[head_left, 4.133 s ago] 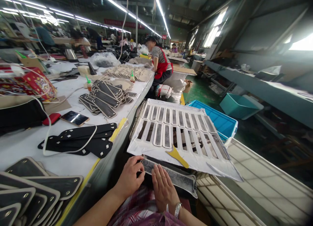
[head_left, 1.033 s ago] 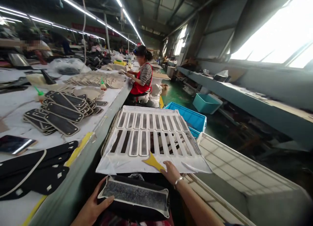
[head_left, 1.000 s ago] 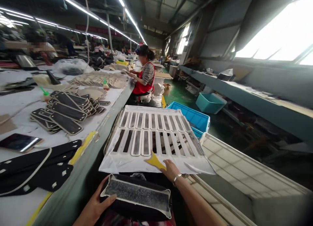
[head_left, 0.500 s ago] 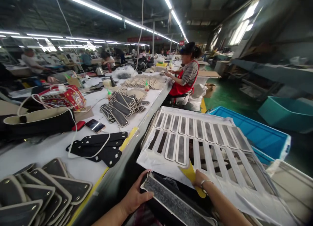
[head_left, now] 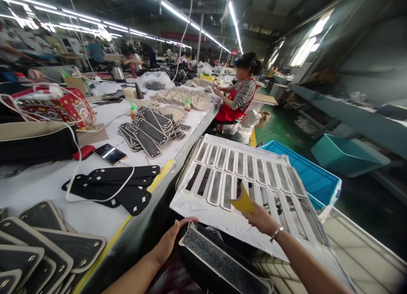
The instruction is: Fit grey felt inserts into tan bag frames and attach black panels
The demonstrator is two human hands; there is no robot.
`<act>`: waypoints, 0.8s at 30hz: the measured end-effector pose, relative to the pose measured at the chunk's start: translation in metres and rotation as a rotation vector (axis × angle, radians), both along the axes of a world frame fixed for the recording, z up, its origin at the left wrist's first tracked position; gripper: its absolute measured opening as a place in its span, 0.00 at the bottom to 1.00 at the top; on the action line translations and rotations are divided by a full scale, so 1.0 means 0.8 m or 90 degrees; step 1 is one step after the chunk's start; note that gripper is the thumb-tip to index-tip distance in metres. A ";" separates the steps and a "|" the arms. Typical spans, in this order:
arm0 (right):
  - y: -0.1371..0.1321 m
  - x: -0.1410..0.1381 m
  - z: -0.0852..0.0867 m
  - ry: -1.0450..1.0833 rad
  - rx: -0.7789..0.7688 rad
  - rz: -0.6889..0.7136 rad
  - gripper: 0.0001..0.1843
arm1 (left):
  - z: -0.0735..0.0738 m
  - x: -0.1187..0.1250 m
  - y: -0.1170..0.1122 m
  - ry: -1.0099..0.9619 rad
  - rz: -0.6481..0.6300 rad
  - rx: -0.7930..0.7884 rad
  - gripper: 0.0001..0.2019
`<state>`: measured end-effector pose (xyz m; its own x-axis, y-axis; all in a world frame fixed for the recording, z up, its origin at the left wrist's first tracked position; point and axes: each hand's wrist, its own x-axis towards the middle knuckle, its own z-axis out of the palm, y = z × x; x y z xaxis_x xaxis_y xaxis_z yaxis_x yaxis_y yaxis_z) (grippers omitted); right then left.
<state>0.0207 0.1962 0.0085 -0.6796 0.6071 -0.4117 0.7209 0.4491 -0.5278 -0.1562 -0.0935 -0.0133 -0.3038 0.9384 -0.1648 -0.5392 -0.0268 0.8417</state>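
Observation:
My left hand (head_left: 167, 243) is at the far-left end of a black bag (head_left: 197, 260). Its fingers curl around that end, and its thumb points up, off the top. The bag's upper face has a long speckled grey panel (head_left: 222, 260) with a cream edge. In my right hand (head_left: 262, 220) is a yellow strip (head_left: 243, 201) with a notched end, held above a white slotted frame (head_left: 190, 209). Grey panels with pale borders (head_left: 227, 190) lie in two rows on the frame, which also has several open slots. A bracelet (head_left: 276, 234) circles my right wrist.
A white table (head_left: 104, 217) on the left bears stacked grey pieces (head_left: 57, 239), black straps (head_left: 117, 186), a phone (head_left: 110, 153) and a red patterned bag (head_left: 60, 107). A co-worker in a red apron (head_left: 233, 105) sits ahead. Blue bin (head_left: 318, 171) stands at right.
My right hand has lifted the yellow strip up and left, away from beside the bag to over the frame. My left thumb has come off the bag's top. The view has shifted right.

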 end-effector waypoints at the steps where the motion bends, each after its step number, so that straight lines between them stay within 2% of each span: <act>1: -0.006 -0.004 0.021 -0.010 -0.041 0.021 0.22 | -0.004 0.002 0.003 -0.023 0.004 -0.014 0.31; 3: -0.026 -0.017 0.056 -0.059 -0.105 0.106 0.29 | -0.011 0.005 0.008 -0.030 0.014 -0.032 0.32; 4: -0.039 -0.026 0.067 -0.075 -0.088 0.159 0.31 | -0.013 0.006 0.010 -0.021 0.020 -0.038 0.32; 6: -0.067 -0.046 0.076 -0.104 0.016 0.278 0.34 | -0.016 0.006 0.011 0.005 0.028 -0.050 0.31; 9: -0.103 -0.079 0.066 -0.168 0.226 0.417 0.34 | -0.017 0.005 0.009 0.027 0.031 -0.073 0.32; 11: -0.117 -0.102 0.056 -0.173 0.305 0.456 0.33 | -0.017 0.004 0.008 0.038 0.042 -0.086 0.32; 15: -0.127 -0.142 0.041 -0.065 0.354 0.488 0.28 | -0.016 0.003 0.009 0.034 0.076 -0.162 0.36; 19: -0.139 -0.175 0.034 0.035 0.374 0.511 0.29 | -0.007 0.002 0.010 -0.066 0.118 -0.266 0.40; 24: -0.152 -0.201 0.030 0.068 0.368 0.558 0.32 | -0.006 0.009 0.007 -0.130 0.230 -0.291 0.35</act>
<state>-0.1399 0.0743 0.0323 -0.9913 -0.0298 -0.1284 -0.0158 0.9939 -0.1090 -0.1489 -0.0876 -0.0181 -0.5090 0.6023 -0.6149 -0.7152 0.1015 0.6915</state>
